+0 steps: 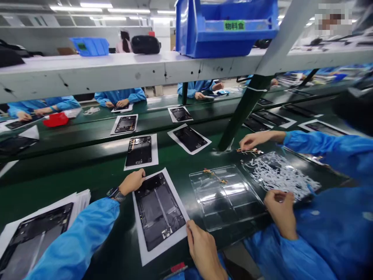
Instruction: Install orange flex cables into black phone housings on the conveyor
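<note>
A black tablet housing (pixel 159 212), its inside facing up, lies on a white paper sheet (pixel 145 254) in front of me. My left hand (pixel 132 182) has its fingers closed at the sheet's upper left corner, beside the housing's top edge. At the right edge of the same sheet, close to the housing's lower right corner, my right hand (pixel 202 247) pinches with thumb and fingers. Right of the housing, a clear compartment tray (pixel 204 210) holds a small flex cable (pixel 214 175). On the left, another housing (pixel 40 233) rests on stacked paper sheets (pixel 84 198).
A co-worker's hands (pixel 282 214) work at the right near a pile of white strips (pixel 285 175). A slanted green post (pixel 244 112) rises from the bench to a white shelf (pixel 116 74) bearing a blue bin (pixel 227 35). More housings (pixel 140 151) lie beyond.
</note>
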Motion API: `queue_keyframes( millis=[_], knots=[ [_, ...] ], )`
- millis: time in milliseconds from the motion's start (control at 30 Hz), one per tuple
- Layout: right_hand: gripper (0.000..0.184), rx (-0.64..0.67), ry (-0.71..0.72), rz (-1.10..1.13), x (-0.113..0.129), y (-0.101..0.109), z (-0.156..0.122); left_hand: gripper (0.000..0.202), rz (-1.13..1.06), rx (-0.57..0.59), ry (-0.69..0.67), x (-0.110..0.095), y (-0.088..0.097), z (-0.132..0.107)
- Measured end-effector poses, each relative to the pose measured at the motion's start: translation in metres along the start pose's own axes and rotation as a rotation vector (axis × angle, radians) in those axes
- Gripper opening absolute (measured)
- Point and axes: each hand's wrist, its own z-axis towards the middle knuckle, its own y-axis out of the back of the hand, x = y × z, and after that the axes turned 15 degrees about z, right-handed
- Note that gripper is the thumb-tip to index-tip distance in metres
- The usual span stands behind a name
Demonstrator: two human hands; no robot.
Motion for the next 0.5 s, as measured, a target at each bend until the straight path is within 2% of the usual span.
queue_keyframes(
  millis=[67,133,233,333,367,433,500],
  knots=[
    [0.025,0.046,-0.018,0.018,0.002,0.005,-0.003,0.011,-0.03,0.029,-0.034,-0.005,0.001,0.004],
    [0.022,0.086,-0.012,0.064,0.005,0.02,-0.002,0.012,-0.056,0.031,-0.077,-0.013,0.003,0.008],
    [0.026,0.042,-0.018,0.143,0.008,0.067,0.022,0.012,-0.077,0.019,-0.132,-0.028,0.007,0.016],
    [0.025,-0.155,-0.073,0.037,0.003,0.123,0.086,0.011,-0.088,0.018,-0.147,-0.037,0.01,0.027],
    [0.023,-0.168,-0.144,-0.059,-0.002,0.137,0.113,0.01,-0.095,0.019,-0.141,-0.038,0.011,0.03],
    [0.021,-0.105,-0.309,-0.185,-0.013,0.153,0.166,0.013,-0.122,0.01,-0.118,-0.037,0.015,0.034],
    [0.015,-0.02,-0.373,-0.204,-0.024,0.154,0.207,0.017,-0.16,-0.018,-0.099,-0.035,0.022,0.033]
  ],
)
